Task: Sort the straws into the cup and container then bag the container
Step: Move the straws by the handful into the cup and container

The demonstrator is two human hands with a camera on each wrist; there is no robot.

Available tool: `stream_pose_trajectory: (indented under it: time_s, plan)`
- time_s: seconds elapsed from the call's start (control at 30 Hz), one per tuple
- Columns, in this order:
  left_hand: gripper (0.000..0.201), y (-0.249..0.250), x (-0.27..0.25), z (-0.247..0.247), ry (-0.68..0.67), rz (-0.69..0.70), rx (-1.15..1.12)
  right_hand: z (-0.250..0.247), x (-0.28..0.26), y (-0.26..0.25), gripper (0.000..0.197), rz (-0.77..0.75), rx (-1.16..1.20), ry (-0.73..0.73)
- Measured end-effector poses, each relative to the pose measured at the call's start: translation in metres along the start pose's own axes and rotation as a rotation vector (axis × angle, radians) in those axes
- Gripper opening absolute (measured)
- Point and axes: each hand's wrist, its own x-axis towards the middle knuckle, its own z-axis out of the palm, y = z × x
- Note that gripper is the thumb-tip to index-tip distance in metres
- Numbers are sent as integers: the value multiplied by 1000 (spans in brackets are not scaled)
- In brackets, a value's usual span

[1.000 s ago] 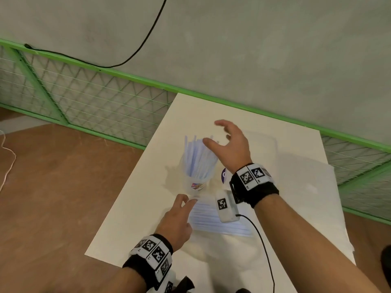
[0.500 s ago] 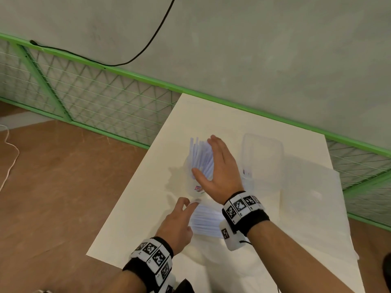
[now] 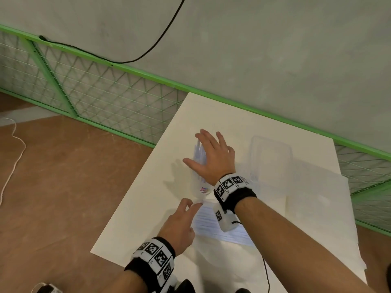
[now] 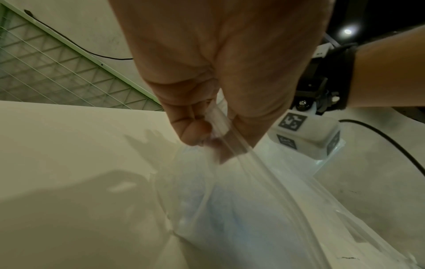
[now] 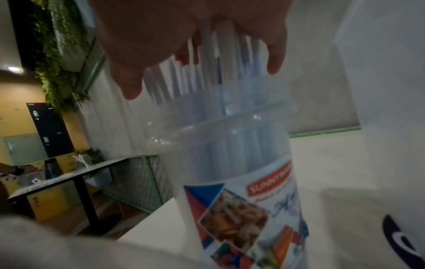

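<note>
A tall clear labelled container (image 3: 201,187) stands on the white table (image 3: 148,197) with a bundle of pale blue straws (image 3: 197,154) upright in it. My right hand (image 3: 211,153) lies flat over the straw tops with its fingers straight; in the right wrist view the fingers (image 5: 274,60) hang around the straws (image 5: 207,76) above the container (image 5: 230,163). Just in front, my left hand (image 3: 188,208) pinches the zip edge of a clear bag (image 3: 211,224) that holds more straws lying flat; the left wrist view shows that pinch (image 4: 207,134) on the bag (image 4: 230,209).
A clear rectangular tub (image 3: 270,159) stands right of the container. A flat plastic bag (image 3: 317,199) lies further right. A white object with a dark logo (image 5: 400,240) sits close beside the container. Green mesh fencing (image 3: 105,102) and a wall edge the table; its left edge drops to brown floor.
My right hand has swung left and down from above the table onto the straw tops. The left hand has stayed put on the bag's edge.
</note>
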Motion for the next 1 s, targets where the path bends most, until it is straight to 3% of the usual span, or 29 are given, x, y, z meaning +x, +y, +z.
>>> stream_pose_trajectory:
  time_s: [0.13,0.27,0.4,0.57,0.73,0.87,1.0]
  plan:
    - [71,-1,1,-1,-6,-5,-8,10,4,7,45,-107,28,50]
    - [71,-2,3,-1,-9,0,-9,13,8,15,35,-136,125,121]
    - [70,-2,3,-1,-22,-4,-7,6,13,15,40,-105,126,104]
    - [70,-3,3,-2,-17,-8,-4,13,15,15,15,-151,137,105]
    - [73,-6,5,-1,-14,-2,-15,-5,22,18,17,-76,236,133]
    - [74,-5,6,0,-13,3,-13,-3,16,17,25,-132,75,-61]
    - [75,-5,7,1,-19,-9,-12,-4,13,14,23,-88,47,-49]
